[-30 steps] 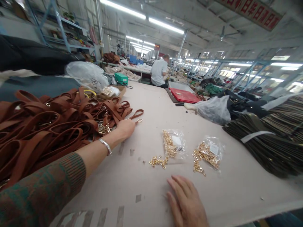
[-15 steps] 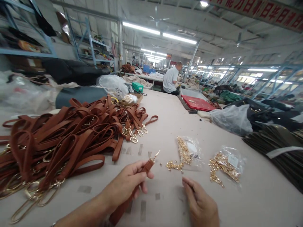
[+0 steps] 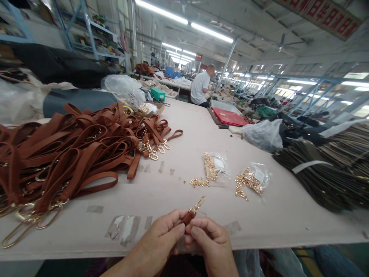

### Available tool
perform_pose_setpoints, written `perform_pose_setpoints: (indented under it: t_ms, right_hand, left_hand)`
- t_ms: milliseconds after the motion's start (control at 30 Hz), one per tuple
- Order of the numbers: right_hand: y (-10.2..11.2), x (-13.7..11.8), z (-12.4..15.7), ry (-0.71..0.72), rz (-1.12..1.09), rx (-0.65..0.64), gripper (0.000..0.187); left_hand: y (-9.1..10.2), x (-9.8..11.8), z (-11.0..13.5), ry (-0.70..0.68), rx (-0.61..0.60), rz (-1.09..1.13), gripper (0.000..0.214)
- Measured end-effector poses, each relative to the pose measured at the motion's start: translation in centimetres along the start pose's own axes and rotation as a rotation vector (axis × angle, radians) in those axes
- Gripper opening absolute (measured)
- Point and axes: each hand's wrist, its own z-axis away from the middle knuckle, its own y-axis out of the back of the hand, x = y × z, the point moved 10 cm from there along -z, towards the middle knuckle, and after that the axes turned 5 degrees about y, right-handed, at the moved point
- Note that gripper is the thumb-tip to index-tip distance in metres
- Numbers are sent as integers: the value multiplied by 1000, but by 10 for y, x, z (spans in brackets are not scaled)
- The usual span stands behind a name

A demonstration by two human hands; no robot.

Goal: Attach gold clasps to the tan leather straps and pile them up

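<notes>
Left hand (image 3: 161,240) and right hand (image 3: 211,242) pinch one brown strap end (image 3: 188,218) over the counter's (image 3: 187,127) near edge.
Fingertips of both close just below its gold clasp (image 3: 199,202), which points up, free. The strap pile (image 3: 72,154) lies left, the bags of gold fittings (image 3: 216,167) beyond. Judging by the grip, the clasp end is being worked; further handling needs fine fingertip control.

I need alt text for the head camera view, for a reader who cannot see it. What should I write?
The left hand and right hand pinch the end of a brown strap with a gold clasp at the near edge of a table. A pile of such straps lies to the left, two bags of gold hardware ahead; a person sits far behind.
</notes>
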Motion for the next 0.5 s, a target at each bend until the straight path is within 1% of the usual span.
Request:
perform_pose_setpoints:
  t_ms: [133, 267, 433, 500]
  right_hand:
    - [9, 2, 3, 12, 71, -17, 27]
    - [10, 0, 7, 43, 153, -44, 23]
    - [10, -7, 13, 171, 89, 62, 28]
    - [8, -6, 15, 204, 43, 81, 31]
  left_hand:
    - [1, 4, 5, 10, 61, -250, 28]
    - [-3, 12, 9, -18, 53, -414, 32]
    - [-6, 21, 13, -126, 67, -519, 32]
    - [-7, 24, 15, -158, 63, -525, 30]
